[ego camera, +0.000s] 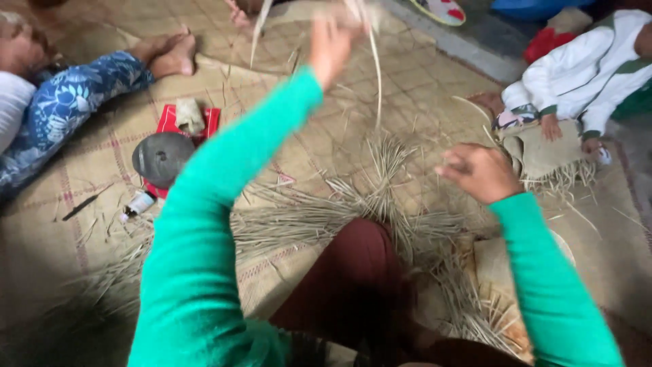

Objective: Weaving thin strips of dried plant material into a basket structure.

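Note:
My left hand is raised high, blurred, and closed on a long pale straw strip that trails down toward a fan of loose straw strips on the woven mat. My right hand hovers lower at the right with fingers curled, over the straw; whether it pinches a strand is unclear. Both arms wear green sleeves. My knee in dark red cloth lies between them. A partly woven straw piece sits by my right forearm.
A woven floor mat covers the ground. At left, a person in blue patterned trousers lies beside a red pouch, a grey round stone and a small tube. At right a small child in white leans over a woven piece.

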